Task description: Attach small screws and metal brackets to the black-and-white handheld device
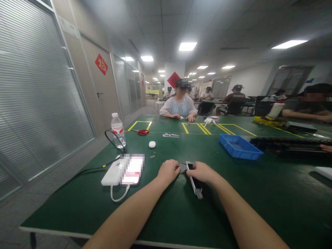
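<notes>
"White-cased device: where do you have it?"

"At or just above the table, the biggest thing on my feed; it's in front of the wearer, slightly right of centre."

"And around it?"

"I see a blue tray off to the right, probably to be out of the arms' way. At left a bottle stands upright; nearer, a phone lies beside a power bank, I suppose because a short white cable joins them."

"The hands?"

"I have the right hand wrapped round the device's far half, thumb over its dark face, likely to steady it. The left hand is curled near the far end; I can't tell whether it pinches anything."

"Smaller things?"

"A white rounded case, then tiny ring-like pieces, perhaps set there for plain sight."
</notes>
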A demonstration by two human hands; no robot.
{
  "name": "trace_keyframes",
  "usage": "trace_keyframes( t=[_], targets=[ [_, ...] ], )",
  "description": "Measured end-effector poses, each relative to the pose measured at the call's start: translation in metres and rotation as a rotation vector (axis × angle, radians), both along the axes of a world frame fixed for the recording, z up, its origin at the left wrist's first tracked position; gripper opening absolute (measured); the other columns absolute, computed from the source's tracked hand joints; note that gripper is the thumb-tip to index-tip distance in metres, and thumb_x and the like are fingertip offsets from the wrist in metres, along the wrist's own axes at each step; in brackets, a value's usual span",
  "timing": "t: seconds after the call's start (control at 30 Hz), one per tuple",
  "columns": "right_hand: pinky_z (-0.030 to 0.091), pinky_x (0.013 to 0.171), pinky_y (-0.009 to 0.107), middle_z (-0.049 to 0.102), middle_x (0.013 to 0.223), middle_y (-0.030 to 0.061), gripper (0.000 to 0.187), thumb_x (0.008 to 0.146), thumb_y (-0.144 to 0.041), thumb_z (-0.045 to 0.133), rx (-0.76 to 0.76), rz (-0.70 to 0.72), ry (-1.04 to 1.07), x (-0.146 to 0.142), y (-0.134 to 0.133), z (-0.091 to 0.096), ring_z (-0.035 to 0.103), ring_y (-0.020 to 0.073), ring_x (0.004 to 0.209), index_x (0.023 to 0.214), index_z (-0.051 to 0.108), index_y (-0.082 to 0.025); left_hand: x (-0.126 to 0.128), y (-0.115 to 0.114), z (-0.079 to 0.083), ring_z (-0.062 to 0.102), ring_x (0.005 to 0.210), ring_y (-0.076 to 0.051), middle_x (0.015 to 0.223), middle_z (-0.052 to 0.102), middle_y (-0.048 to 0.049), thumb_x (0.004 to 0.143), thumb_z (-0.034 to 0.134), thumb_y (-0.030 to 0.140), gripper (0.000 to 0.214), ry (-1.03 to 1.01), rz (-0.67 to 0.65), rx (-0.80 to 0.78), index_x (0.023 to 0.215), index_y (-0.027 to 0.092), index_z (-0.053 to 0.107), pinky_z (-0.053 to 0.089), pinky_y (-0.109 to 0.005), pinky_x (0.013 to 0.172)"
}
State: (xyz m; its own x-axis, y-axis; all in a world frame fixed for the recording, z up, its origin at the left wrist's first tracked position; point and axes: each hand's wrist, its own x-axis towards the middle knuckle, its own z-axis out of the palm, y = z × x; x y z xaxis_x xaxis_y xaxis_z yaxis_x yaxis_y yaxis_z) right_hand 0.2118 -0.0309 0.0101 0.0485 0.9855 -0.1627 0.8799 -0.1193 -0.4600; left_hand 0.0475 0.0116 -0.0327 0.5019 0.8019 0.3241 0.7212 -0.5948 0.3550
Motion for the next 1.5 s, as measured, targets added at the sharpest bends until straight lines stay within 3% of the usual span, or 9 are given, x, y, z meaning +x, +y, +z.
trace_keyframes(
  t=[0.13, 0.33, 0.43, 0.73, 0.9, 1.03, 1.17, 1.37, 1.5],
  targets=[
    [0.034, 0.050, 0.023, 0.064, 0.071, 0.0065, 0.023, 0.063, -0.038, 0.061, 0.058, 0.013, -0.028, -0.002, -0.003, -0.006, 0.057, 0.0165, 0.063, 0.070, 0.060, -0.015, 0.000, -0.001, 0.002, 0.059, 0.086, -0.018, 0.088, 0.063, -0.0048, 0.080, 0.052, 0.022, 0.012, -0.004, 0.017, 0.004, 0.078, 0.017, 0.063, 0.045, -0.027, 0.077],
    [0.034, 0.055, 0.023, 0.064, 0.076, 0.0037, 0.030, 0.068, -0.044, 0.060, 0.195, 0.027, 0.047, -0.003, -0.002, -0.023, 0.056, 0.0153, 0.066, 0.083, 0.058, -0.019, -0.009, 0.002, 0.003, 0.054, 0.083, -0.017, 0.086, 0.057, -0.0052, 0.079, 0.050, 0.017, 0.008, -0.008, -0.018, 0.013, 0.077, 0.016, 0.058, 0.044, -0.028, 0.076],
    [0.033, 0.054, 0.023, 0.063, 0.072, 0.0028, 0.031, 0.069, -0.048, 0.059, 0.236, 0.038, 0.044, -0.003, -0.003, -0.026, 0.055, 0.0149, 0.064, 0.079, 0.058, -0.020, -0.019, 0.003, 0.004, 0.053, 0.088, -0.017, 0.090, 0.055, -0.0057, 0.080, 0.050, 0.017, 0.008, -0.004, -0.077, 0.014, 0.078, 0.016, 0.057, 0.044, -0.029, 0.081],
    [0.029, 0.051, 0.023, 0.060, 0.060, 0.0014, 0.038, 0.073, -0.055, 0.054, 0.262, 0.090, -0.012, -0.008, -0.006, -0.026, 0.051, 0.0131, 0.056, 0.060, 0.053, -0.020, -0.031, -0.001, 0.012, 0.051, 0.087, -0.019, 0.090, 0.054, -0.0076, 0.083, 0.045, 0.019, 0.011, 0.139, -0.069, 0.076, 0.081, 0.015, 0.055, 0.045, -0.032, 0.080],
    [0.028, 0.050, 0.023, 0.059, 0.059, 0.0012, 0.041, 0.075, -0.057, 0.051, 0.251, 0.136, 0.015, -0.010, -0.008, -0.024, 0.049, 0.0123, 0.054, 0.058, 0.052, -0.019, -0.034, -0.002, 0.009, 0.052, 0.096, -0.021, 0.100, 0.056, -0.0088, 0.084, 0.048, 0.024, 0.025, 0.060, -0.059, 0.055, 0.106, 0.015, 0.056, 0.046, -0.033, 0.085],
    [0.028, 0.050, 0.023, 0.057, 0.057, 0.0006, 0.041, 0.076, -0.055, 0.051, 0.266, 0.194, 0.028, -0.011, -0.010, -0.024, 0.048, 0.0115, 0.053, 0.057, 0.050, -0.019, -0.034, -0.002, 0.008, 0.047, 0.114, -0.023, 0.126, 0.051, -0.0115, 0.086, 0.044, 0.021, 0.042, 0.119, -0.116, 0.093, 0.126, 0.016, 0.050, 0.041, -0.037, 0.097],
    [0.028, 0.050, 0.022, 0.055, 0.057, -0.0001, 0.041, 0.077, -0.054, 0.051, 0.286, 0.219, 0.040, -0.009, -0.011, -0.024, 0.046, 0.0108, 0.053, 0.057, 0.048, -0.019, -0.031, 0.001, 0.010, 0.043, 0.123, -0.021, 0.134, 0.049, -0.0090, 0.087, 0.039, 0.018, 0.038, 0.222, -0.219, 0.085, 0.120, 0.015, 0.057, 0.035, -0.036, 0.106],
    [0.028, 0.049, 0.022, 0.053, 0.056, -0.0014, 0.041, 0.077, -0.055, 0.051, 0.293, 0.253, 0.070, -0.008, -0.011, -0.026, 0.045, 0.0101, 0.052, 0.059, 0.047, -0.019, -0.034, -0.009, 0.020, 0.057, 0.103, -0.019, 0.111, 0.063, -0.0095, 0.087, 0.042, 0.020, 0.028, 0.207, -0.101, 0.054, 0.100, 0.014, 0.066, 0.046, -0.030, 0.091],
    [0.029, 0.049, 0.021, 0.052, 0.055, -0.0022, 0.039, 0.077, -0.053, 0.052, 0.326, 0.275, 0.105, -0.010, -0.010, -0.028, 0.044, 0.0096, 0.052, 0.059, 0.047, -0.018, -0.041, -0.013, 0.026, 0.058, 0.091, -0.019, 0.095, 0.062, -0.0081, 0.084, 0.047, 0.022, 0.019, 0.202, -0.069, 0.057, 0.086, 0.015, 0.065, 0.047, -0.029, 0.082]
  ],
)
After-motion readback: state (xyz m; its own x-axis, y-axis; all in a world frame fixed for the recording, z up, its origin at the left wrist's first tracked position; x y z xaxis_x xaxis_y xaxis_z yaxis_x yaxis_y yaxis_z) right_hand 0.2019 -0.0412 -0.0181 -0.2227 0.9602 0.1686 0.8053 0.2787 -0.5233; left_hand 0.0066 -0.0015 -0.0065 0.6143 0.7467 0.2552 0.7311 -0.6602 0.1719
